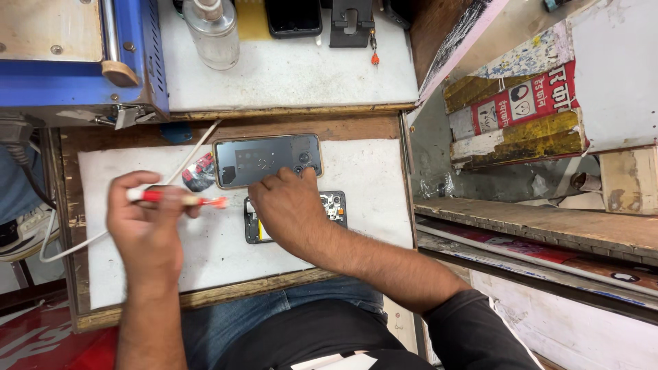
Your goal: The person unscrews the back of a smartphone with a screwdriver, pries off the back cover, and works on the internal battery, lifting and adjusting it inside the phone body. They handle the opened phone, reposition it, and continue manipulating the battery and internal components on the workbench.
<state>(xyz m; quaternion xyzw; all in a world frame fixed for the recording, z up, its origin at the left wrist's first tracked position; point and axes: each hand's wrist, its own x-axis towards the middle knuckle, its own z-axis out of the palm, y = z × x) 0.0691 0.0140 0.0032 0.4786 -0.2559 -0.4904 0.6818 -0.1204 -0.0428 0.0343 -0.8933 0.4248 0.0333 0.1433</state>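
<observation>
Your lap in jeans (301, 301) sits closest, tucked under the edge of the wooden bench (226, 294). Left hand (147, 229) is curled shut around a red-and-white tool (175, 198), held level above the white mat (219, 253), its orange tip pointing right toward the phones. Right hand (291, 209) lies flat with fingers spread a little, pressing on the opened phone (332, 205); it covers most of that phone, so only the exposed board at the right end and a strip at the left edge show. Fingertips of that hand touch the lower edge of the dark back cover (267, 159), which lies face-up just beyond the opened phone, camera cutouts toward the right. A small red-and-black packet (199, 172) sits touching the cover's left end. White cable (75, 247) runs from behind the cover, under your left hand, off the mat's left side. Farther back on a second white surface: clear bottle (214, 31) and a blue machine (75, 62) at the left.
</observation>
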